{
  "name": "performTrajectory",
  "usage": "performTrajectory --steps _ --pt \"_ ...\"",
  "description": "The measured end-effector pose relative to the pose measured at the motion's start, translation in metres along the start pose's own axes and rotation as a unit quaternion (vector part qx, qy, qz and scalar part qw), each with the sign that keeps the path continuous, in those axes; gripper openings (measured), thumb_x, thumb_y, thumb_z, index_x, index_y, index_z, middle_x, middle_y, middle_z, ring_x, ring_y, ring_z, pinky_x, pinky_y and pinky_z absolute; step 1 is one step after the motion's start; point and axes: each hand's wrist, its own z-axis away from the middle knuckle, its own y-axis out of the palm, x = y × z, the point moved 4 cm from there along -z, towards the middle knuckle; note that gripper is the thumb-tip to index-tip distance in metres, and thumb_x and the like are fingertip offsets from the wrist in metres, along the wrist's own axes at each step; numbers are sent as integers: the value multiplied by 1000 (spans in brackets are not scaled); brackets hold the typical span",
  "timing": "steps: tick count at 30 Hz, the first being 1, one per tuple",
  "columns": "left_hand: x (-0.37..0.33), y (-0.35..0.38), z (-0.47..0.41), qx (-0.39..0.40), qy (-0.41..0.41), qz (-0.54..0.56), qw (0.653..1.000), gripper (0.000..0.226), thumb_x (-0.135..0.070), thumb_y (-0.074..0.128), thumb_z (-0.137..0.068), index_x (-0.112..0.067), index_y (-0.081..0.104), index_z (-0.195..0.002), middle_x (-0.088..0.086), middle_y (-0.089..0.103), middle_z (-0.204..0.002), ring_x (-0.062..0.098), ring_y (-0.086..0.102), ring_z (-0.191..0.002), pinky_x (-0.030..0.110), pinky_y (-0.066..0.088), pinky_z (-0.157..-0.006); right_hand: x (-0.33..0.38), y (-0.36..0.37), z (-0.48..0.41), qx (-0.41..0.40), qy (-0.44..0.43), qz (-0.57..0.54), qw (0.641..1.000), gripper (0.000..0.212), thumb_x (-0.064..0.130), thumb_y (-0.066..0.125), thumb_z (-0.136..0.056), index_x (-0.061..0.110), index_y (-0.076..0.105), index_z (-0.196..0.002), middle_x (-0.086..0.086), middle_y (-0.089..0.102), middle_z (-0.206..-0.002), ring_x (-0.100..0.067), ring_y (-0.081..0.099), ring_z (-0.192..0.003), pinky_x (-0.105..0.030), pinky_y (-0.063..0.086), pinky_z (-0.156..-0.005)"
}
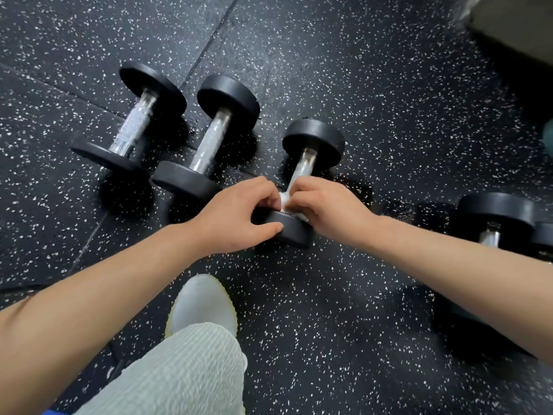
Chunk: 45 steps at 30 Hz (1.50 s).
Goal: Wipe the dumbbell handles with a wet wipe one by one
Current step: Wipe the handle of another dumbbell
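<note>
Matt black rubber-looking dumbbell heads (312,139) on shiny metal handles (133,127) with rough knurled grips. Speckled black rubber floor (359,85), matt and grainy. Pale crinkled cloth trousers (179,369); smooth grey shoe (206,301).

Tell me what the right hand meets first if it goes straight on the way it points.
Probably the fingers of the left hand, gripping the same dumbbell; the right hand, pinching the wet wipe, points at them.
</note>
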Motion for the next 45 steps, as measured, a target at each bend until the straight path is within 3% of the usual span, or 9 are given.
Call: performTrajectory --steps 6,13,19,26,32,39,45 --pt "-2 1 1 -1 -8 29 1000 29 -46 72 -79 -28 61 -100 -10 59 -100 13 58 -96 42 50 -89 -25 -14 -15 -115 129 37 984 9 14 68 -89 16 74 -96 -2 60 -98 -29 60 -88 -42 53 -66" --pt "0 6 -1 14 -28 82 996 33 -50 80 -75 -37 65 -101 -11 58 -101 10 59 -101 43 50 -93 0 -1 5 -15 22 -10 1000 11 14 66 -91 21 74 -95 4 60 -95 -23 60 -85 -40 51 -65" --pt "0 9 -2 9 -51 80 995 41 -64 78 -69 -37 60 -94 -10 62 -102 15 61 -100 45 51 -93 -33 -12 -8 -122 135 26 983 11 13 67 -90 16 75 -98 -1 60 -100 -28 60 -91 -42 52 -68" --pt "4 10 -4 10 -55 89 994 44 -67 80 -66 -38 59 -92 -11 62 -101 15 62 -99 46 52 -91 -12 1 1 8 0 40 999 23 4 70 -81 21 73 -96 4 58 -97 -22 59 -86 -35 50 -61" --pt "-1 12 -5 11 -50 64 997 45 -70 78 -67 -39 57 -92 -12 60 -100 14 60 -98 44 51 -92 -40 -11 -13 -89 134 191 968 23 2 57 -84 8 66 -105 -8 56 -107 -27 54 -95 -41 51 -51" --pt "1 12 -6 16 -47 57 997 44 -67 80 -69 -38 57 -94 -12 60 -100 12 61 -98 44 52 -91 -12 2 1 -29 14 185 982 29 0 65 -73 11 69 -99 -5 57 -101 -26 54 -92 -34 45 -59" --pt "-1 12 -5 10 -41 56 998 43 -68 78 -69 -39 56 -93 -12 59 -100 12 60 -98 43 51 -92 -40 -14 -20 -69 114 255 958 19 2 65 -76 11 69 -93 -4 58 -95 -25 55 -84 -30 34 -49"
